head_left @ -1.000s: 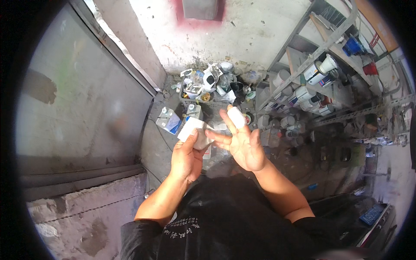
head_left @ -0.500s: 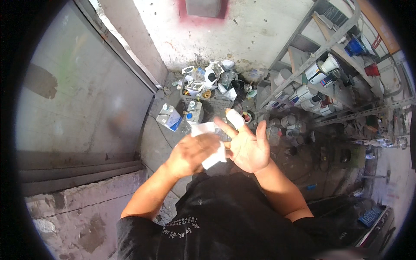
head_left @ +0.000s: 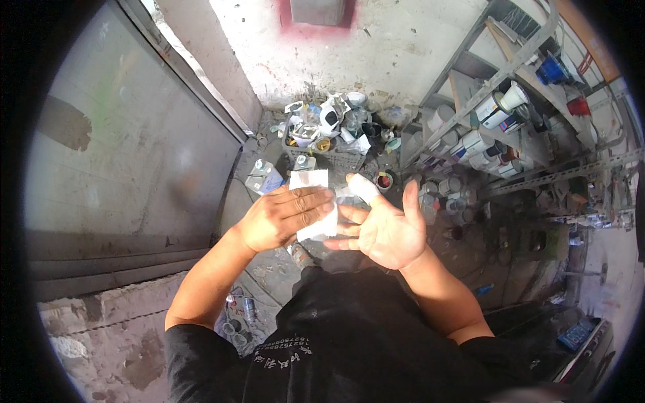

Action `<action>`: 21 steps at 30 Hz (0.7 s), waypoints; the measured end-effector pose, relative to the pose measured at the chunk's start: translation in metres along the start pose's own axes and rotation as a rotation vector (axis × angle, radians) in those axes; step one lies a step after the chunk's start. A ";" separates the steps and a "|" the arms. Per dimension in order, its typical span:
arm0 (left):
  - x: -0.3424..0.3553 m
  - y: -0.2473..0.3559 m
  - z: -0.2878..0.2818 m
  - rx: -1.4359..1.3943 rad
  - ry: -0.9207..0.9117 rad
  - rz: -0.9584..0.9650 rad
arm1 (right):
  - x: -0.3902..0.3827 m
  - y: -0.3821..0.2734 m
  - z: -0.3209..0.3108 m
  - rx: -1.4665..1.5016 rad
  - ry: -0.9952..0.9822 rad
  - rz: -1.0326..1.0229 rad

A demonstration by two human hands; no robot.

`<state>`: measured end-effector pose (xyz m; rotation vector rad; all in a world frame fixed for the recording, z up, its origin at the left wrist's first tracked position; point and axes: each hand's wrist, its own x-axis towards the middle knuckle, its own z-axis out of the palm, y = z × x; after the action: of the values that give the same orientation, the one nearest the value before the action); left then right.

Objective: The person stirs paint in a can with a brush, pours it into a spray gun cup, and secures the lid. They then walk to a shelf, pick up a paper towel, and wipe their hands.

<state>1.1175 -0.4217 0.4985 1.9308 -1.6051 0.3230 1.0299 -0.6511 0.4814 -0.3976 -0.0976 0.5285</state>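
My left hand (head_left: 272, 218) pinches a folded white paper tissue (head_left: 318, 230), its fingers laid across the front and the thumb mostly out of sight. Just to the right, my right hand (head_left: 396, 235) is open, palm up, with the fingers spread and the thumb raised. A white wrapping (head_left: 365, 189) covers its index finger, leaving the tip bare. The other fingertips of that hand point at the tissue's right edge; whether they touch it I cannot tell.
Beyond my hands a grey crate (head_left: 329, 160) overflows with rubbish. Two square metal cans (head_left: 264, 177) stand before it. On the right, metal shelving (head_left: 470, 124) carries paint tins (head_left: 492, 112). A large grey panel (head_left: 148, 154) rises on the left. Bottles (head_left: 249, 309) lie below my left arm.
My left hand has drawn left with the tissue, away from the right palm. The right hand's fingers have spread and shifted slightly; it stays open.
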 end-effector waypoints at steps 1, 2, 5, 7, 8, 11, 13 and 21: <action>0.000 0.004 0.001 -0.056 0.030 -0.029 | 0.000 0.001 0.000 -0.034 0.009 -0.008; 0.001 0.007 0.004 -0.071 -0.055 -0.056 | -0.001 0.001 0.000 -0.067 0.020 -0.015; 0.005 0.014 0.014 -0.193 -0.165 -0.150 | -0.002 0.005 0.001 -0.001 0.097 -0.016; 0.003 0.015 0.012 -0.359 -0.046 -0.241 | -0.002 0.008 0.001 -0.129 0.062 -0.033; 0.000 0.015 0.009 -0.435 0.000 -0.287 | -0.002 0.008 0.001 -0.156 0.029 -0.033; -0.008 0.019 0.011 -0.404 0.006 -0.286 | 0.000 0.011 0.001 -0.104 0.022 -0.027; -0.011 0.022 0.016 -0.210 -0.063 -0.148 | 0.000 0.012 0.001 -0.084 0.066 0.024; -0.022 0.020 -0.004 0.288 0.045 0.072 | 0.004 0.009 -0.001 0.080 -0.025 0.013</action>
<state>1.0941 -0.4030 0.4958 2.0609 -1.6753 0.6546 1.0297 -0.6424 0.4765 -0.3141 -0.0981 0.5487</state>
